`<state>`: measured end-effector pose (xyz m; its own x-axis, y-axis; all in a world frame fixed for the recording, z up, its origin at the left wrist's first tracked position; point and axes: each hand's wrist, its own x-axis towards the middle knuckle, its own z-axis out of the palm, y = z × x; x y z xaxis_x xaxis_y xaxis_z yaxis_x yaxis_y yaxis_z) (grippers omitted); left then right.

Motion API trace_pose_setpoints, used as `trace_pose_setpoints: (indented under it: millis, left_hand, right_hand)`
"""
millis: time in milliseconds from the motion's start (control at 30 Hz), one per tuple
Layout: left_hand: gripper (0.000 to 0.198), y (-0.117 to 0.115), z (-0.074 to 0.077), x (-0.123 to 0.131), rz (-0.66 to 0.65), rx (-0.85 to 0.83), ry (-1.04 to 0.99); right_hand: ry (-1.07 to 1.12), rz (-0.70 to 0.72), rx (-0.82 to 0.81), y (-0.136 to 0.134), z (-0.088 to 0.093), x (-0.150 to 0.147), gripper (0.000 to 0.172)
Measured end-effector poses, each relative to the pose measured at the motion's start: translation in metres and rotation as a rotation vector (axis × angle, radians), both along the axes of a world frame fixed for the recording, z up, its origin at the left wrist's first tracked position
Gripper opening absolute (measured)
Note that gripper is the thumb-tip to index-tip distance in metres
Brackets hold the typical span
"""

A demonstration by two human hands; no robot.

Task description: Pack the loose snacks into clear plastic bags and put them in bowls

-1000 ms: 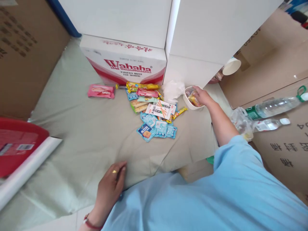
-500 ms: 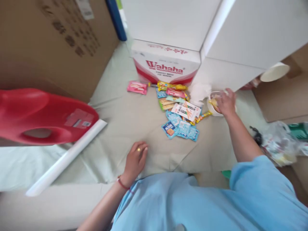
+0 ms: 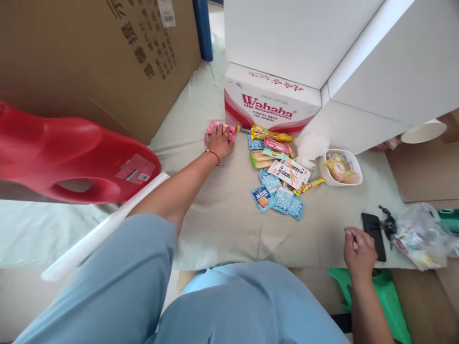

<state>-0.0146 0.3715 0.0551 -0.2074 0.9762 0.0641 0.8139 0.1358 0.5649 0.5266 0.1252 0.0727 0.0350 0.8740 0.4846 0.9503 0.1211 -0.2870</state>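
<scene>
My left hand reaches to the far side of the cloth, palm down, its fingers bent over a pink snack packet and gripping it. Beside it lies a heap of small snacks: yellow-wrapped sticks, another pink packet, a white packet with stick pictures and several blue sachets. Right of the heap, a white bowl holds yellow-wrapped snacks. My right hand rests near the front edge with curled fingers and nothing visible in them, next to a black phone.
A white Wahaha carton stands behind the heap, white tissue beside the bowl. On the left are a red jug, a white roll and a large cardboard box. A clear plastic bag lies at right.
My left hand has moved from the front edge out to the pink packet. My right hand has left the bowl and come back to the front right. The view has shifted.
</scene>
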Motion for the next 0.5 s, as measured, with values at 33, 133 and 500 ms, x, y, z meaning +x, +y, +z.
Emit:
trace_pose_setpoints:
  millis: [33,133,500]
  left_hand:
    - [0.057,-0.003,-0.004,0.006,-0.021,-0.007,0.003]
    - [0.059,-0.031,-0.012,0.027,-0.104,0.001,0.012]
    - [0.042,-0.245,-0.001,0.038,-0.080,0.161,-0.140]
  right_hand:
    - [0.009,-0.020,-0.013,-0.007,0.001,0.005,0.036]
    - [0.098,-0.111,-0.037,-0.010,0.007,0.010,0.039]
    - [0.228,0.185,-0.028,0.175,0.047,-0.102,0.029]
